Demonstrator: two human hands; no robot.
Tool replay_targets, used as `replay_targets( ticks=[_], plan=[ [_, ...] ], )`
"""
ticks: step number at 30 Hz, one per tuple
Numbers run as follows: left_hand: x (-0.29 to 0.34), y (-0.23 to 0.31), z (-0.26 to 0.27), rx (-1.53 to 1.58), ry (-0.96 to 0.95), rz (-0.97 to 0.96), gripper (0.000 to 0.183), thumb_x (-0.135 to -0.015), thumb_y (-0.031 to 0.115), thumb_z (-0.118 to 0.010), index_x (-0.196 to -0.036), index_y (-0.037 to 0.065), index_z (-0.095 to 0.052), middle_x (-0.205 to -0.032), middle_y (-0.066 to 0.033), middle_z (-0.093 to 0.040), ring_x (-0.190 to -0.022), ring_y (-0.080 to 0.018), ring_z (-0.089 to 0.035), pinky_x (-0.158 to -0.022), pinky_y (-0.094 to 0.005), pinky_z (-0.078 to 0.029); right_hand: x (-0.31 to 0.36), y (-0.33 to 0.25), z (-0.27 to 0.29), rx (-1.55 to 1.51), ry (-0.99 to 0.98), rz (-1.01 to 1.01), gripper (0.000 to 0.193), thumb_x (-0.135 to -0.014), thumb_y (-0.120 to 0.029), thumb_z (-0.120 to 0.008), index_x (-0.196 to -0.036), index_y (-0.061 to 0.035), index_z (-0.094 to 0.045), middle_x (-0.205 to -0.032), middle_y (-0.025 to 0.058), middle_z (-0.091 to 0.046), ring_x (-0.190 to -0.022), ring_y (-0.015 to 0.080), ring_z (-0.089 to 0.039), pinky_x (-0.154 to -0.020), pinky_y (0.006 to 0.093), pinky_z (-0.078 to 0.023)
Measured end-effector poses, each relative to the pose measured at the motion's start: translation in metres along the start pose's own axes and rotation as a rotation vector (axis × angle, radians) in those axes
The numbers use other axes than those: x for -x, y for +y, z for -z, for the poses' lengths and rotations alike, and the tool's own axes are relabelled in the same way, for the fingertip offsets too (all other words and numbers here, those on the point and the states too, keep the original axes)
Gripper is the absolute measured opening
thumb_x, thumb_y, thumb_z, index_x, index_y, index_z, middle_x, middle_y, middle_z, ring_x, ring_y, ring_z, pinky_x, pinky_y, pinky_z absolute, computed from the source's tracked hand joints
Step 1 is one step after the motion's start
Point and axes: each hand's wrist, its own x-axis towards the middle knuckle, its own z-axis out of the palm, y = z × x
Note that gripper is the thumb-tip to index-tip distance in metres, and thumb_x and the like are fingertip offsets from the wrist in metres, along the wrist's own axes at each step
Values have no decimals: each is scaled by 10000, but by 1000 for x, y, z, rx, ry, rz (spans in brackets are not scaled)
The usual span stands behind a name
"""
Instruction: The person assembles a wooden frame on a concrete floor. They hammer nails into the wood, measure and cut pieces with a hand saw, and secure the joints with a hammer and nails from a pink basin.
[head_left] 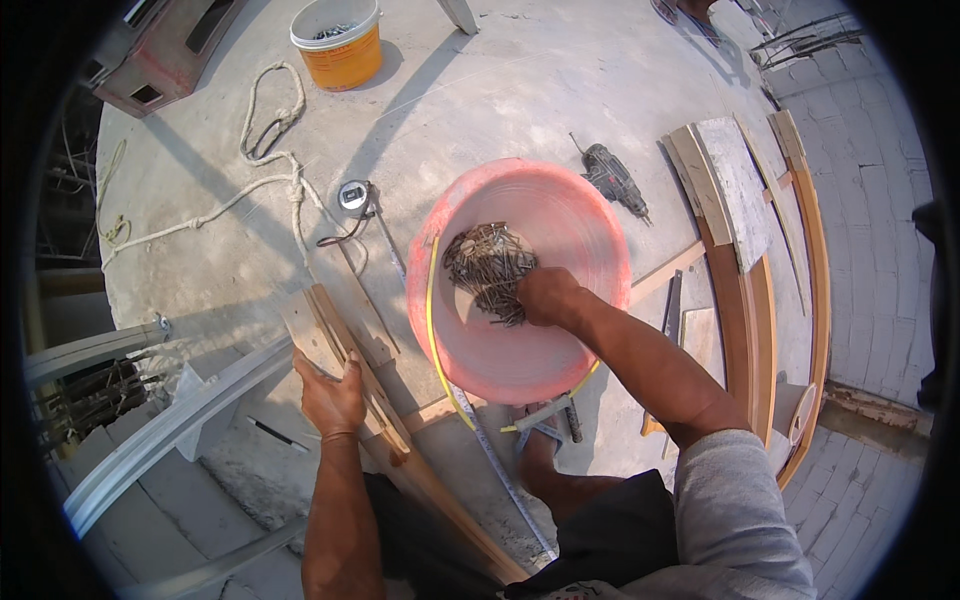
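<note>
While the left hand [330, 395] was pressed flat on a wooden plank [345, 350], nails [487, 265] in the pink bucket [560, 215] were gripped by the right hand [545, 297], its fingers closed.

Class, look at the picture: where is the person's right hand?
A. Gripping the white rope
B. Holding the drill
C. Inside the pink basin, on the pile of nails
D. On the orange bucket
C: the right hand reaches into the pink basin and rests on the nails.
</note>
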Motion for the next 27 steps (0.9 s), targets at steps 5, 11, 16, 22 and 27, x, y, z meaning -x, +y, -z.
replay_targets(
  ticks=[5,11,16,22,27],
  plan=[
    [1,0,0,-19,37,-9,855,-805,443,-755,-1450,59,-346,-1097,-236,-698,-999,-444,-674,-865,-494,-518,1,14,5,-122,196,-90,208,-811,-154,-647,-953,-51,-758,-945,184,-745,-926,327,-731,-825,410,-583],
    [0,-2,-2,-78,33,31,864,-798,455,-758,-1451,60,-355,-1100,-235,-700,-993,-442,-676,-868,-502,-517,-36,37,4,-475,385,-226,199,-815,-116,-614,-935,-16,-737,-879,232,-728,-874,344,-734,-834,422,-580],
    [0,-4,-3,-39,50,18,897,-782,471,-771,-1461,58,-355,-1111,-239,-694,-1019,-438,-669,-877,-499,-515,-65,43,-5,-369,505,-209,197,-812,-125,-619,-906,11,-727,-874,240,-727,-867,352,-733,-836,410,-580],
    [2,1,0,-48,53,27,895,-780,459,-775,-1457,42,-365,-1114,-248,-692,-1019,-429,-674,-882,-490,-517,-68,23,-16,-250,550,-310,178,-812,-163,-626,-839,-30,-742,-858,210,-730,-847,360,-728,-804,416,-580],
    [0,3,1,16,22,63,921,-763,468,-785,-1460,33,-368,-1094,-261,-690,-1006,-425,-674,-885,-489,-520,-61,-7,-6,-294,495,-499,226,-823,-223,-683,-957,-53,-749,-1018,191,-740,-979,325,-727,-848,402,-584]
  ],
)
